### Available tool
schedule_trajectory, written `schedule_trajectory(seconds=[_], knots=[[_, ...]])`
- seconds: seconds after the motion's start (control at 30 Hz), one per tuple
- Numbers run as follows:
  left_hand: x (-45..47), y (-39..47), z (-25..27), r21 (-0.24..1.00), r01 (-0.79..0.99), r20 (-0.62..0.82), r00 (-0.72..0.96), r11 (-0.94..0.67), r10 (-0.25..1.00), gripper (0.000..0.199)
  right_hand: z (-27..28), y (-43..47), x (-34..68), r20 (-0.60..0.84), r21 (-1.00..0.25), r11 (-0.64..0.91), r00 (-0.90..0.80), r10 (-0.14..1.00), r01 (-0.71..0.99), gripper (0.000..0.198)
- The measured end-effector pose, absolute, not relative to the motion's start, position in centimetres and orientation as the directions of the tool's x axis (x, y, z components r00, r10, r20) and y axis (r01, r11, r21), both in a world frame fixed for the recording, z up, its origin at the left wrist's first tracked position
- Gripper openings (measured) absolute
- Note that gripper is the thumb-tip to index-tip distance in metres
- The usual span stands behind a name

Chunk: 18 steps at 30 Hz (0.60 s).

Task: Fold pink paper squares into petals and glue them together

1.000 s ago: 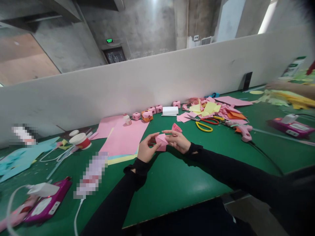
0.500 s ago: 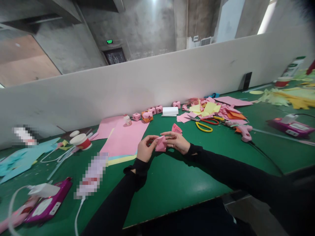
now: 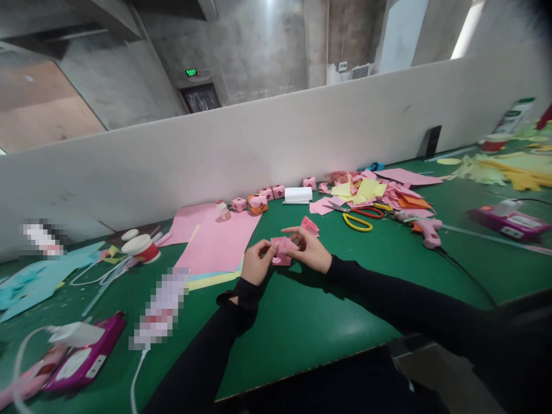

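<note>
Apparently, a shaping step is in hand: the left hand [image 3: 256, 263] pinches a small pink paper piece [image 3: 283, 246] at its nine o'clock side, thumb against fingers, while the right hand [image 3: 315, 252], fingers partly curled, grips it at three o'clock. The next move seems to call for light, even fingertip pressure, lest the creases crush. The piece sits between the hands, over the desk [image 3: 319, 322]; it looks angular, folded and partly opened out. A second folded pink piece [image 3: 310, 226] lies at twelve o'clock from the right hand.
</note>
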<state>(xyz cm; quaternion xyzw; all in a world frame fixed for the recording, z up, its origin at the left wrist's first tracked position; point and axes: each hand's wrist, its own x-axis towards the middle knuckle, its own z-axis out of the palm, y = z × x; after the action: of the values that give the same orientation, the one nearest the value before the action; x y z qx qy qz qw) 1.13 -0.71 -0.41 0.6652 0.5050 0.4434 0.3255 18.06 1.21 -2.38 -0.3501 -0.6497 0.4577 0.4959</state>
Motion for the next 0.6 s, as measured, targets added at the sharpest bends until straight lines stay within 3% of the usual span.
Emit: schedule_trajectory(seconds=[0.1, 0.27, 0.47, 0.6], knots=[[1.15, -0.76, -0.14, 0.868, 0.407, 0.276, 0.082, -0.285, 0.958, 0.034, -2.55, 0.83, 17.91, 0.366, -0.908, 0.406, -0.277, 0.888, 0.101, 0.06], [1.27, -0.72, 0.0, 0.873, 0.397, 0.289, 0.05, -0.284, 0.956, 0.034, -2.74, 0.92, 17.87, 0.389, -0.89, 0.433, -0.26, 0.884, 0.14, 0.051], [1.24, -0.66, 0.2, 0.921, 0.324, 0.217, 0.028, -0.214, 0.976, 0.036, -2.34, 1.15, 17.96, 0.377, -0.925, 0.376, -0.247, 0.892, -0.052, 0.04], [1.27, -0.65, 0.27, 0.938, 0.292, 0.189, 0.012, -0.184, 0.982, 0.036, -2.18, 1.49, 18.06, 0.299, -0.947, 0.254, -0.248, 0.922, -0.196, 0.039]])
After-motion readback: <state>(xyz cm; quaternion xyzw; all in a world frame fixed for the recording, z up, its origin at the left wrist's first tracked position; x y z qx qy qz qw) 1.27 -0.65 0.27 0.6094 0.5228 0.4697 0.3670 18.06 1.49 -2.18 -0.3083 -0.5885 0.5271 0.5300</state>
